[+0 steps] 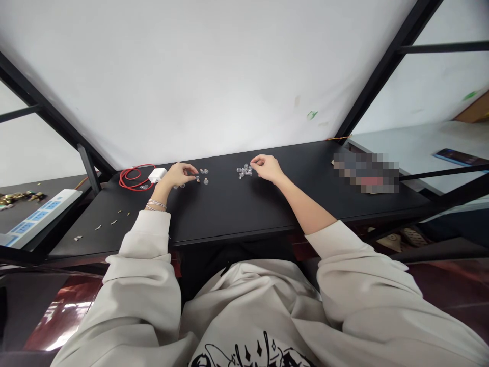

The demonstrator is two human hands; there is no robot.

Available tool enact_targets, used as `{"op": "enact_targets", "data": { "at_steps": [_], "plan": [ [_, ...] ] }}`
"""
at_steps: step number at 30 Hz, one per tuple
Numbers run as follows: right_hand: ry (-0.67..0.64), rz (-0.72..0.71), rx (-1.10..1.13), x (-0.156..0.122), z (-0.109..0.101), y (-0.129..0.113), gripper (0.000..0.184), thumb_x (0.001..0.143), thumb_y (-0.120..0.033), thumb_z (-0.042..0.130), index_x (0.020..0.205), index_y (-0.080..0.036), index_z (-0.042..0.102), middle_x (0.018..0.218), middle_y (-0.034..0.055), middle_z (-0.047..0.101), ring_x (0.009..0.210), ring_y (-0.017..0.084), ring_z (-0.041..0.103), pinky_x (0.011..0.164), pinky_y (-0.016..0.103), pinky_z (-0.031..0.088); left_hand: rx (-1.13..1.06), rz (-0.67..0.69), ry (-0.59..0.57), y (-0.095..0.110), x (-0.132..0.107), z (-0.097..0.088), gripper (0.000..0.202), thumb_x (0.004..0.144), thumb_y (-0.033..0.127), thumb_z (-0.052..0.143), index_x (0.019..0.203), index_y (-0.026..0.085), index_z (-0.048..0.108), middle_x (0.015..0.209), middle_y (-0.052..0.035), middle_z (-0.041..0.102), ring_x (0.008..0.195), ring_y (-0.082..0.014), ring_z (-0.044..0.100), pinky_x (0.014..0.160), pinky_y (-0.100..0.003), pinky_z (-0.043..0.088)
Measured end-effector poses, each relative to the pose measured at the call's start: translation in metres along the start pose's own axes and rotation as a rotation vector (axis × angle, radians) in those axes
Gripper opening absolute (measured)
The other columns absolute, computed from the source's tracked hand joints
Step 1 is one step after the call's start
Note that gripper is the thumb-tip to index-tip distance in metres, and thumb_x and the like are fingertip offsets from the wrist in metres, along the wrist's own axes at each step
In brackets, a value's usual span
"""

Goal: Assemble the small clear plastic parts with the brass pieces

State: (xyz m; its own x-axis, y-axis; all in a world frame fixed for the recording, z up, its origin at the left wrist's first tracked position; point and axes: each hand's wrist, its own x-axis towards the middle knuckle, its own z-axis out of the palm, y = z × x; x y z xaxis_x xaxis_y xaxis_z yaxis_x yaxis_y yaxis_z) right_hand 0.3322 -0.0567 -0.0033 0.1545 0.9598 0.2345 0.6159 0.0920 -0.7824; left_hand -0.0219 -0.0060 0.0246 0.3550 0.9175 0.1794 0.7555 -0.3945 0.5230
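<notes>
Because tiny, clear pieces (244,172) blur | right fingers (254,163) touching | left fingers (192,170) unclear

the cable (132,178) is red, the charger (158,175) white, the desktop (229,214) black, the small plastic pieces (244,172) clear.

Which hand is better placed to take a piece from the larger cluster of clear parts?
Probably the right hand: its fingertips are at the edge of the cluster of clear plastic pieces. The left hand sits further off, beside a few separate pieces on the black desk.
</notes>
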Motion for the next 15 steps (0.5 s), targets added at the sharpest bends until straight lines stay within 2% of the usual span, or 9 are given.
{"op": "enact_targets", "data": {
  "at_steps": [4,7,10,15],
  "plan": [
    [-0.018,0.018,0.007,-0.0005,0.0002,-0.0009,0.011,0.085,-0.024,0.071,0.093,-0.017,0.075,0.081,0.0042,0.074,0.059,0.014,0.063,0.073,0.030,0.055,0.013,-0.010,-0.086,0.0057,-0.0035,0.0004,0.019,0.064,0.025,0.077,0.083,0.021,0.080,0.063,0.0004,0.065,0.055,-0.0131,0.051,0.060,-0.027,0.042],
    [-0.025,0.022,0.007,-0.0004,0.0003,-0.0011,0.011,0.085,-0.023,0.070,0.093,-0.017,0.075,0.081,0.0040,0.074,0.059,0.014,0.062,0.074,0.030,0.054,0.020,-0.002,-0.099,0.0058,-0.0037,0.0020,0.019,0.065,0.026,0.076,0.083,0.021,0.080,0.060,0.0010,0.063,0.055,-0.0132,0.050,0.060,-0.027,0.042],
    [-0.027,0.016,0.000,-0.0002,0.0006,-0.0009,0.012,0.085,-0.023,0.070,0.094,-0.017,0.075,0.081,0.0043,0.075,0.059,0.014,0.063,0.074,0.030,0.054,0.024,-0.004,-0.101,0.0020,-0.0021,0.0030,0.021,0.065,0.027,0.074,0.085,0.021,0.079,0.065,-0.0002,0.068,0.056,-0.0133,0.050,0.060,-0.027,0.043],
    [-0.026,0.017,-0.015,-0.0009,0.0008,-0.0016,0.014,0.085,-0.024,0.069,0.094,-0.017,0.076,0.082,0.0038,0.075,0.060,0.013,0.064,0.073,0.029,0.053,0.012,0.009,-0.149,-0.0033,0.0003,0.0030,0.026,0.065,0.023,0.073,0.089,0.019,0.079,0.085,-0.0030,0.077,0.060,-0.0127,0.054,0.065,-0.027,0.047]
  ]
}}
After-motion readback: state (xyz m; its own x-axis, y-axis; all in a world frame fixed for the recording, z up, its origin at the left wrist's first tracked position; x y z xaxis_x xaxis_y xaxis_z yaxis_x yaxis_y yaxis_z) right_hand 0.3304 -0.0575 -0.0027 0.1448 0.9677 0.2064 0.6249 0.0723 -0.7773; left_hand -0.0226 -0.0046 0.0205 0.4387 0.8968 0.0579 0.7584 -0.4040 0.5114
